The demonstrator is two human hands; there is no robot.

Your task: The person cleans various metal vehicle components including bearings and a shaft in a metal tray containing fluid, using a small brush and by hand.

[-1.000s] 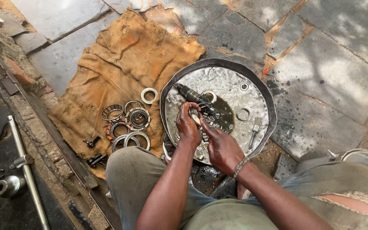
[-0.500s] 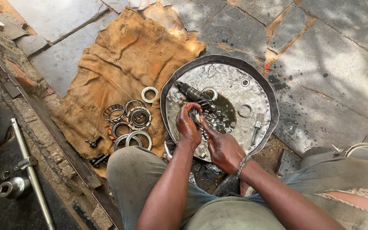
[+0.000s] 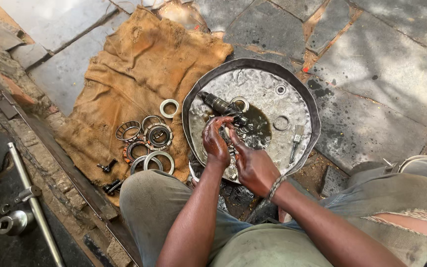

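A round dented metal pan (image 3: 302, 94) lies on the stone paving with dark oily liquid in its middle. A splined pinion shaft (image 3: 221, 105) rests in the pan, its gear end in the liquid. My left hand (image 3: 215, 142) grips a small greasy metal part just below the shaft. Against it from the right, my right hand (image 3: 253, 165) puts its fingers on the same part. The part itself is mostly hidden by my fingers. A small brush (image 3: 295, 142) and two loose rings (image 3: 281, 122) lie in the pan's right half.
A burlap sack (image 3: 139, 64) left of the pan carries several bearing races and rings (image 3: 158, 136) and two dark bolts (image 3: 106, 166). A long steel bar (image 3: 30, 202) and a socket (image 3: 10, 223) lie at the far left. My knees frame the bottom edge.
Both hands stay together over the pan on the small part, shifting slightly toward the shaft's gear end. The view has drifted a little; nothing else has moved.
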